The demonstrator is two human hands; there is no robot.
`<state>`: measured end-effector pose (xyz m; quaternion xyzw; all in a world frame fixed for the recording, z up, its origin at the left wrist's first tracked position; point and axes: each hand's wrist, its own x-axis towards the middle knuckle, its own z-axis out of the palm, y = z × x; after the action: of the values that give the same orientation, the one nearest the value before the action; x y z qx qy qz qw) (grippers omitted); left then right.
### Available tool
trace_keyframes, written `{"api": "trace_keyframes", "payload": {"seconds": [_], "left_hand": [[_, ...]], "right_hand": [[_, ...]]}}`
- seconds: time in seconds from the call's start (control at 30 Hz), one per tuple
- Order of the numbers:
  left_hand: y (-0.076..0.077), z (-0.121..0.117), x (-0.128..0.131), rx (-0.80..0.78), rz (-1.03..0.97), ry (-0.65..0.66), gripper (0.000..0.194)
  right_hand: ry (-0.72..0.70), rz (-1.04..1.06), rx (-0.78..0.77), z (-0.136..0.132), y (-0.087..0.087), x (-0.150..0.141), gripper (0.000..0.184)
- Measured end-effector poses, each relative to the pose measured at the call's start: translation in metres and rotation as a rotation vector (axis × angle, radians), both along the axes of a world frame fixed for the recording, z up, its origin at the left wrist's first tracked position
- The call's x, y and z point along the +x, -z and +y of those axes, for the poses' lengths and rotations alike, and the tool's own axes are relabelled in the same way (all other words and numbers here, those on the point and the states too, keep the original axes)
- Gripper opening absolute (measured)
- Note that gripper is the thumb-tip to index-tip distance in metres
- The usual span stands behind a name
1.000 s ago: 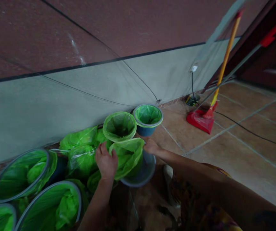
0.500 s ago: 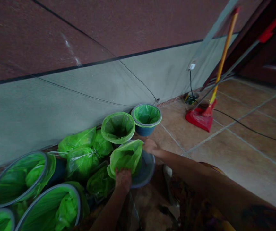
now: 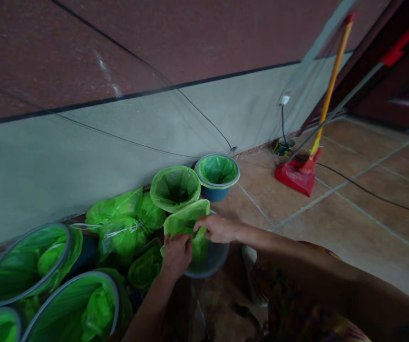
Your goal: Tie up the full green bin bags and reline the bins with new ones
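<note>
A light green trash bag (image 3: 200, 248) hangs partly inside a grey-blue trash bin (image 3: 220, 256), its mouth pulled up above the rim. My left hand (image 3: 177, 254) is closed on the bag's near left edge. My right hand (image 3: 219, 228) reaches over the bin with its fingers pinched on the bag's right side; the fingertips are partly hidden by plastic. Just behind, against the wall, stand a bin lined in pale green (image 3: 176, 207) and a blue ribbed bin (image 3: 216, 194) with a green liner folded over its rim.
Tied green bags (image 3: 124, 237) lie by the wall at left. Larger lined bins (image 3: 68, 242) crowd the lower left. A red dustpan (image 3: 295, 178) and a yellow-handled broom (image 3: 327, 99) stand at right, near a black cable (image 3: 368, 192) on the tiles.
My right hand has moved left from the bin's far rim onto the bag. My left hand has risen slightly along the bag's edge, and the mouth has narrowed.
</note>
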<state>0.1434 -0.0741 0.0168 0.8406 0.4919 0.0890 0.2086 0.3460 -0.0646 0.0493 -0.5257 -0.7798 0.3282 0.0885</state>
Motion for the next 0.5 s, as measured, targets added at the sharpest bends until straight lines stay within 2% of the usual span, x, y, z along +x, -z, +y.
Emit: {"api": "trace_keyframes", "payload": {"seconds": [0.07,0.2,0.27,0.37,0.43,0.5], "left_hand": [[-0.003,0.002,-0.003,0.041,-0.086,0.057,0.022],[-0.004,-0.001,-0.005,0.075,-0.204,0.189,0.026],[-0.003,-0.003,-0.004,0.056,-0.22,0.215,0.028],[-0.001,-0.006,-0.002,0.01,-0.203,0.257,0.03],[0.003,-0.008,-0.002,-0.034,-0.173,0.282,0.028],[0.008,-0.011,-0.002,-0.086,-0.13,0.287,0.027]], "right_hand": [[-0.132,0.001,0.038,-0.009,-0.002,-0.002,0.047],[-0.113,-0.08,0.107,-0.011,0.0,0.002,0.046],[-0.172,-0.068,0.131,-0.01,0.002,0.002,0.051],[-0.286,-0.117,0.106,-0.01,0.007,0.0,0.04],[-0.249,-0.194,0.071,-0.01,0.011,0.002,0.026],[-0.081,-0.188,0.062,-0.008,0.016,0.009,0.015]]}}
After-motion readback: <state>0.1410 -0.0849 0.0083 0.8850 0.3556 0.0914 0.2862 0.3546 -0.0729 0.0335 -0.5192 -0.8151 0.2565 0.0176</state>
